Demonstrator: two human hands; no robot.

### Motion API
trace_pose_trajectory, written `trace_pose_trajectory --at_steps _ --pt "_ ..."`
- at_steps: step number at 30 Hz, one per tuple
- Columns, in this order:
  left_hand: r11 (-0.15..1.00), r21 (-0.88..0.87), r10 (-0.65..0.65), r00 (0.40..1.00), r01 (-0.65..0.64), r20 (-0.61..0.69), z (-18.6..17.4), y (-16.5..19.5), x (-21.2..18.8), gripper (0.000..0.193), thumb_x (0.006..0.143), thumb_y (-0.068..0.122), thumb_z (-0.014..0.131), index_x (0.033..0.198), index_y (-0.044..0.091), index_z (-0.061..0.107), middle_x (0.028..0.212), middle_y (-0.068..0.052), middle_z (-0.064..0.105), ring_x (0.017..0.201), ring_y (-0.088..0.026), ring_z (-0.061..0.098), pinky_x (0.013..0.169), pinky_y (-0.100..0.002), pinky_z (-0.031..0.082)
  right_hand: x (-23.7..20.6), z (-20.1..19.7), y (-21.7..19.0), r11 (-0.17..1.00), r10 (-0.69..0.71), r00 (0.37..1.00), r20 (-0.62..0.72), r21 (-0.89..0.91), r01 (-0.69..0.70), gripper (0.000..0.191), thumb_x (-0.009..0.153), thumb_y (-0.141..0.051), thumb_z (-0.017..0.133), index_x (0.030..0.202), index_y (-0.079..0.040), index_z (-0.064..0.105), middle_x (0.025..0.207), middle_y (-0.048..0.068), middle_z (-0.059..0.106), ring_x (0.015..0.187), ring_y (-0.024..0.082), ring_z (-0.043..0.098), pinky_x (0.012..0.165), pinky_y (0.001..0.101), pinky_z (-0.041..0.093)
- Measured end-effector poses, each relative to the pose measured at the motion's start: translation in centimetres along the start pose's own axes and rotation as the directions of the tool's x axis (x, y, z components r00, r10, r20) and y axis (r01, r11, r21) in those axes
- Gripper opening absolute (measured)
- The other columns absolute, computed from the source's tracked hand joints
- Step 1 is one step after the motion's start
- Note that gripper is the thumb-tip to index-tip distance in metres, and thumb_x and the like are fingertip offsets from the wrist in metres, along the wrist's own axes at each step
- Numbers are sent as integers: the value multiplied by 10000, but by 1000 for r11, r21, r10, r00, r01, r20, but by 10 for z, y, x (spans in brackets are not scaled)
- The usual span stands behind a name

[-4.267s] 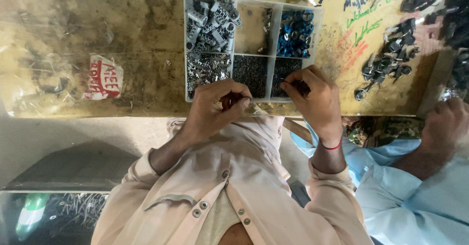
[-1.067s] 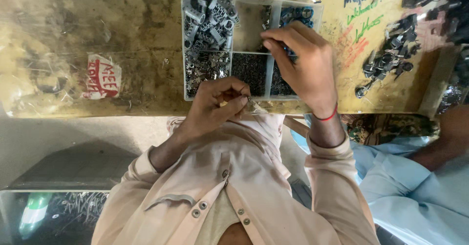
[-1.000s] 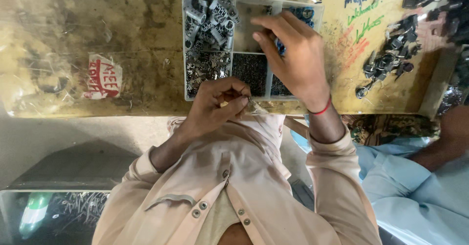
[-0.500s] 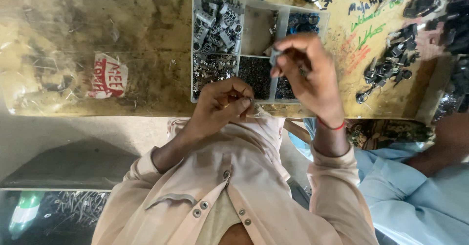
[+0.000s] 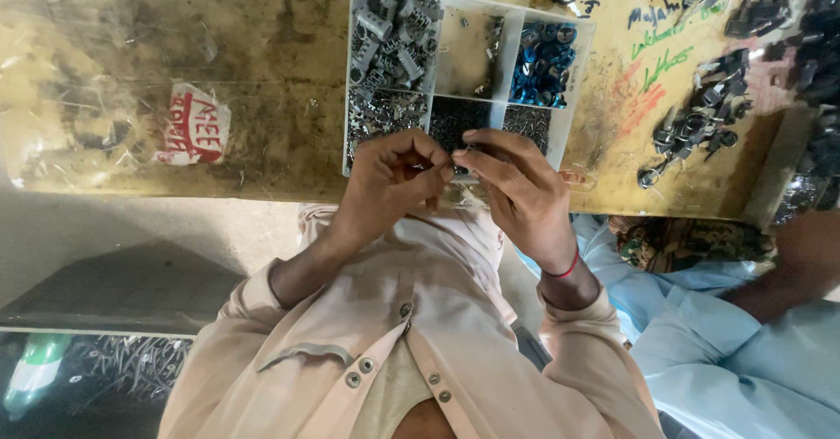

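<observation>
Metal bit, tiny, pinched where both hands' fingertips meet | left hand (image 5: 385, 185) curled shut on it, right hand (image 5: 521, 189) closed fingers touching it | hands at near edge of clear compartment tray (image 5: 457, 49) of grey and blue parts | yellowed worktable (image 5: 262, 71) | co-worker's blue sleeve (image 5: 735, 351) at right

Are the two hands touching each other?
Touching. The head view shows the left hand and right hand with fingertips pressed together in front of the parts tray, no gap visible.
</observation>
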State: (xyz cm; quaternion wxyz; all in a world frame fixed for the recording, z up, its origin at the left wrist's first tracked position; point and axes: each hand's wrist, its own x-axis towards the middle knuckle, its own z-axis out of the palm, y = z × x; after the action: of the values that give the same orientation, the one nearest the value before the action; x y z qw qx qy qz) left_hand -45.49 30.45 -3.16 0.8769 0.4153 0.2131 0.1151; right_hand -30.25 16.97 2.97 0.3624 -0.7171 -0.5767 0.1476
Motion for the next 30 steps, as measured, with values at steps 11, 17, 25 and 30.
trace_pose_trajectory --at_steps 11,17,25,30 --pt "990 136 -29 996 41 -88 8 9 -6 67 968 -17 675 924 6 629 789 -17 660 623 -20 563 526 -195 476 -4 -8 -2 978 -119 992 32 -166 123 517 802 120 749 1253 -131 746 1204 95 680 991 237 741 791 339 614" --pt "999 45 16 997 -12 -73 9 4 -7 67 991 -14 674 967 8 616 820 -10 647 660 -36 598 550 -208 520 -1 -9 -6 981 -111 994 11 -158 112 458 831 95 793 1230 -129 759 1134 76 699 942 205 740 740 317 597" --pt "992 -122 8 1000 -7 11 5 3 -8 39 997 -22 660 1014 -1 631 934 -45 666 713 -66 617 601 -239 567 -3 -6 -5 999 -41 997 -59 3 42 372 890 47 825 1221 -105 747 1145 95 704 962 200 730 804 308 600" --pt "995 -104 -9 1000 10 10 6 5 -8 34 987 -34 657 1003 -10 639 916 -54 680 710 -71 627 600 -237 570 -10 -2 -6 1000 -10 996 -94 28 13 352 892 33 825 1208 -102 748 1153 101 699 979 213 725 821 307 595"
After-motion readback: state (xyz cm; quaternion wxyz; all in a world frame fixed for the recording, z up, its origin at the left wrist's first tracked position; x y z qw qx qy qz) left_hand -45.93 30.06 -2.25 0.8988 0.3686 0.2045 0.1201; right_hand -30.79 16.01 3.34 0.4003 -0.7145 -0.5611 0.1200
